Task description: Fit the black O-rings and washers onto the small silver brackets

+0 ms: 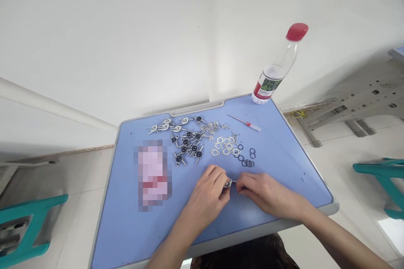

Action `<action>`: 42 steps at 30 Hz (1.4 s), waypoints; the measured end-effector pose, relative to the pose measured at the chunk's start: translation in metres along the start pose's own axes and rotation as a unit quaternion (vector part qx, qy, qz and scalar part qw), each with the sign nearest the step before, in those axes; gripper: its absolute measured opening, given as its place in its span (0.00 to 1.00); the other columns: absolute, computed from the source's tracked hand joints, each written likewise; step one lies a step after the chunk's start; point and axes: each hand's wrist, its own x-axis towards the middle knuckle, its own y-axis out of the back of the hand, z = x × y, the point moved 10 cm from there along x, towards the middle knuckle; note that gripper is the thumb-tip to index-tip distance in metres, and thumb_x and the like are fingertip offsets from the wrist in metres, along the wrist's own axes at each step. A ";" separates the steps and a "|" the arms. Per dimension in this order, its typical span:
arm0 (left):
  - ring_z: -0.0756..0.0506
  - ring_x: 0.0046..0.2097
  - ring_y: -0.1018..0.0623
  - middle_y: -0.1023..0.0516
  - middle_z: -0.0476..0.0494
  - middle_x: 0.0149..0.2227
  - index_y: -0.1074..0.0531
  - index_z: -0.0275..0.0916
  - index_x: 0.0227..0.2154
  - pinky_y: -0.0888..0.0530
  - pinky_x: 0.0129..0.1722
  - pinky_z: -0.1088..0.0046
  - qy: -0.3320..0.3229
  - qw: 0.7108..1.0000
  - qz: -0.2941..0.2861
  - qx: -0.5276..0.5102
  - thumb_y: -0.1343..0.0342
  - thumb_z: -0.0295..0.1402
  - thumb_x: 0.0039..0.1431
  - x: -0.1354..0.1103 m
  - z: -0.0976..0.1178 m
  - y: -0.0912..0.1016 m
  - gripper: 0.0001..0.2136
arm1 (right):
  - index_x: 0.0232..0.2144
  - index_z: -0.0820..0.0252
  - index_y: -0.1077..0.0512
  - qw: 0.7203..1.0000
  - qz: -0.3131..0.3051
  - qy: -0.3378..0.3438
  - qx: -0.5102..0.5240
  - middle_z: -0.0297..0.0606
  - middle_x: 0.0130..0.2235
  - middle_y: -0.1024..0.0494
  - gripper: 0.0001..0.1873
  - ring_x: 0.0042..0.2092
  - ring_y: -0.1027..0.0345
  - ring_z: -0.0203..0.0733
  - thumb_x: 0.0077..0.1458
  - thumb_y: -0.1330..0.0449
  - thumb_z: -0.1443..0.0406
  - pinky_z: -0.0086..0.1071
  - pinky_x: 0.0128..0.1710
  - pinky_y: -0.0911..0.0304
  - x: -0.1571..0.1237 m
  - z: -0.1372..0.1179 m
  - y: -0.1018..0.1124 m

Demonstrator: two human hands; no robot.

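Near the front of the blue table, my left hand [210, 189] is closed around a small metal fitting [227, 184] with a flat plate face. My right hand [263, 191] faces it, thumb and fingers pinched on a thin metal piece [234, 181] that reaches towards the fitting; whether the two are joined I cannot tell. Beyond my hands lie several flat metal gasket plates [225, 146], black rubber rings [248, 163], small steel balls [235, 136] and small metal stems [211, 127]. Several fittings with black round caps [188, 143] lie to the left of these.
Several fittings with bare metal plates [166, 124] lie at the back left. A thin screwdriver [244, 122] rests behind the gaskets. A red-capped bottle [274, 71] stands at the table's [126, 227] back right corner. A blurred pink item [153, 174] lies on the left. Green stools [31, 227] flank the table.
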 end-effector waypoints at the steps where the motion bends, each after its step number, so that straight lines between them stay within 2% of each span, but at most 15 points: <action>1: 0.45 0.38 0.34 0.32 0.47 0.33 0.37 0.38 0.31 0.34 0.36 0.68 0.001 1.000 0.001 -0.002 0.49 0.18 0.57 0.000 0.000 0.000 0.08 | 0.38 0.58 0.35 1.000 0.012 -0.011 0.020 0.35 0.35 0.28 0.08 0.35 0.35 0.37 0.64 0.52 0.72 0.29 0.35 0.41 0.001 0.003 0.002; 7: 0.46 0.39 0.34 0.32 0.48 0.34 0.36 0.39 0.32 0.34 0.38 0.69 0.024 1.000 0.002 -0.016 0.48 0.19 0.57 0.000 -0.007 0.000 0.08 | 0.36 0.58 0.34 0.996 0.054 -0.050 0.047 0.34 0.33 0.28 0.09 0.33 0.34 0.36 0.64 0.52 0.72 0.29 0.34 0.39 0.004 0.009 0.006; 13: 0.46 0.38 0.33 0.31 0.49 0.35 0.35 0.39 0.35 0.34 0.40 0.67 0.044 0.999 0.001 -0.006 0.47 0.20 0.57 -0.002 -0.012 -0.001 0.08 | 0.37 0.59 0.34 0.998 0.063 -0.031 0.000 0.36 0.33 0.29 0.10 0.31 0.35 0.37 0.64 0.54 0.73 0.29 0.33 0.39 0.004 0.005 0.004; 22: 0.46 0.41 0.31 0.30 0.50 0.37 0.34 0.41 0.36 0.33 0.43 0.67 0.067 0.997 -0.008 -0.036 0.45 0.22 0.58 -0.002 -0.016 0.001 0.07 | 0.37 0.60 0.34 0.997 0.069 -0.012 -0.017 0.37 0.34 0.29 0.10 0.31 0.35 0.36 0.63 0.54 0.73 0.29 0.32 0.38 0.004 0.002 0.005; 32: 0.45 0.46 0.29 0.31 0.49 0.45 0.34 0.42 0.37 0.31 0.45 0.67 0.112 0.991 -0.011 -0.067 0.41 0.23 0.54 -0.005 -0.024 0.001 0.11 | 0.38 0.60 0.34 0.996 0.069 -0.009 -0.054 0.37 0.34 0.29 0.09 0.31 0.34 0.37 0.64 0.54 0.73 0.29 0.31 0.40 0.002 0.003 0.000; 42: 0.46 0.44 0.28 0.31 0.47 0.43 0.33 0.42 0.37 0.29 0.43 0.68 0.091 0.994 -0.006 -0.067 0.45 0.23 0.58 -0.005 -0.022 0.001 0.08 | 0.39 0.60 0.34 0.993 0.061 -0.012 -0.102 0.37 0.34 0.30 0.10 0.29 0.36 0.35 0.65 0.55 0.72 0.29 0.27 0.44 0.003 0.002 -0.007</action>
